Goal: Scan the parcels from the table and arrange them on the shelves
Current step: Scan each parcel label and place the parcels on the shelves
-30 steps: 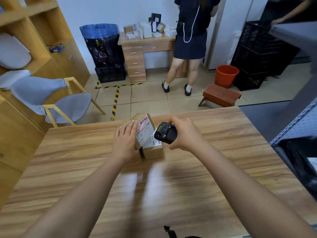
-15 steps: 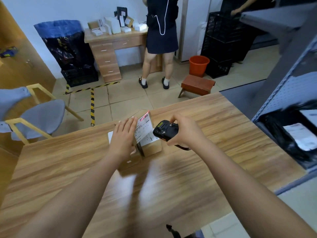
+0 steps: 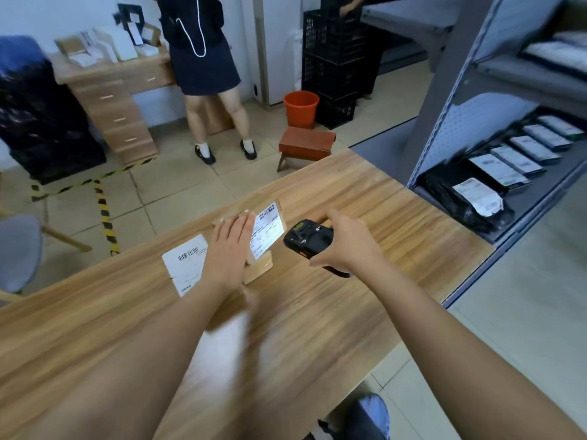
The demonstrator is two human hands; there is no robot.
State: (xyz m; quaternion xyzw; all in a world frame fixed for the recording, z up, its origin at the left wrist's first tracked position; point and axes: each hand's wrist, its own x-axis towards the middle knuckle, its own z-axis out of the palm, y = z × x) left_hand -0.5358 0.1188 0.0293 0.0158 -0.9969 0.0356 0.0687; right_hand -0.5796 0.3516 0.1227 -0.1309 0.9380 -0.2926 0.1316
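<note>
My left hand (image 3: 231, 246) holds a small cardboard parcel (image 3: 268, 228) tilted up, its white barcode label facing right. It leans over a second brown parcel (image 3: 259, 270) on the wooden table (image 3: 349, 312). A third parcel (image 3: 185, 264) lies flat at my left wrist, white label up. My right hand (image 3: 347, 244) grips a black handheld scanner (image 3: 307, 239) just right of the tilted label, close to it. The grey metal shelves (image 3: 521, 231) stand at the right and hold a row of black labelled mailer bags (image 3: 476, 198).
A person in a dark dress (image 3: 203, 58) stands at a wooden desk (image 3: 117, 100) beyond the table. An orange bucket (image 3: 301, 108), a brown stool (image 3: 306, 144) and black crates (image 3: 333, 58) sit on the floor. A grey chair (image 3: 17, 249) is at the left.
The view has swung right, bringing the shelves and their bags into sight. The flat labelled parcel at my left wrist is now uncovered. Both hands keep their hold.
</note>
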